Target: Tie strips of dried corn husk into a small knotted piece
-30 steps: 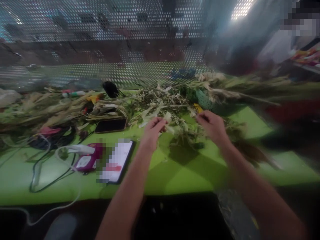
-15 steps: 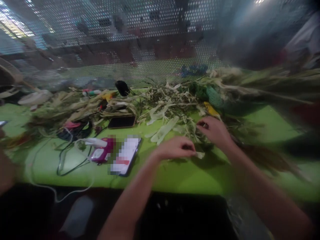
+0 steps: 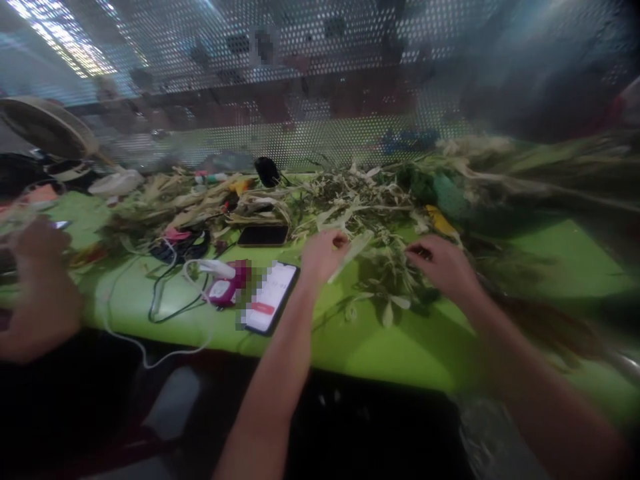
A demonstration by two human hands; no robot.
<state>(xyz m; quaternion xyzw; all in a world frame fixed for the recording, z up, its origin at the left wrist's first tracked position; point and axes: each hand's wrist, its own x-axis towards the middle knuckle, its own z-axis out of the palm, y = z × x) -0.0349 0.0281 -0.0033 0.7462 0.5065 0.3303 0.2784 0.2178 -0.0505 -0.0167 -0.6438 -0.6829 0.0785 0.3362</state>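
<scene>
My right hand (image 3: 443,263) is closed around the stem end of a leafy spray (image 3: 393,267). The spray hangs over the green table, with pale petal-like leaves (image 3: 395,303) at its lower tip. To its left, my left hand (image 3: 323,255) has its fingers pinched at a pale, flat dried-leaf strip (image 3: 354,252). Part of that strip is hidden by the hand. Behind both hands lies a heap of dried leaves and stems (image 3: 360,190).
A lit phone (image 3: 273,300) lies left of my left forearm beside a purple device with cables (image 3: 227,287). Behind them is a dark phone (image 3: 263,235). Another person's hand (image 3: 43,267) rests at the far left. A perforated screen (image 3: 300,133) stands behind the table.
My left hand has moved away from the spray, back and left to the pale strips. My right hand keeps hold of the spray. The view has shifted left; more of the other person's arm shows.
</scene>
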